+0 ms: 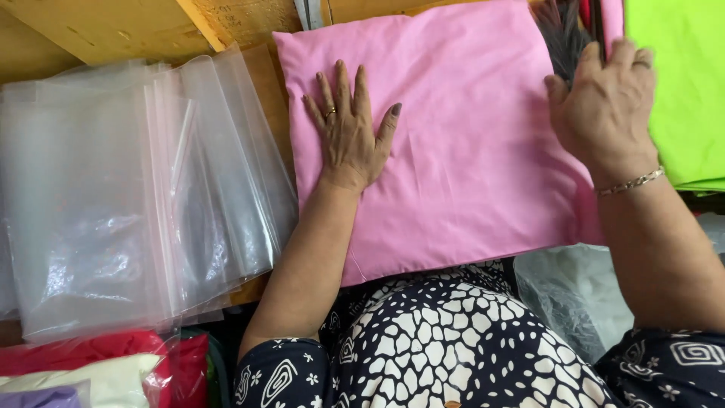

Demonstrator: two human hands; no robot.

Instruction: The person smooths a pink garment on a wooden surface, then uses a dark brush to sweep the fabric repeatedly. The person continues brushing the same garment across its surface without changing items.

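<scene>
Head view shows the pink cushion (453,143) lying flat before me on the table (113,26), its long side running left to right. My left hand (349,128) presses its left part, fingers spread flat. My right hand (604,106) curls over the upper right corner beside a dark tuft (563,34), fingers bent, gripping the edge.

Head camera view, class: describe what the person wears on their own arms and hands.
The left hand has a ring on one finger. The right hand also wears a ring, with a gold chain bracelet at the wrist. Short dark sleeves carry white patterns.
</scene>
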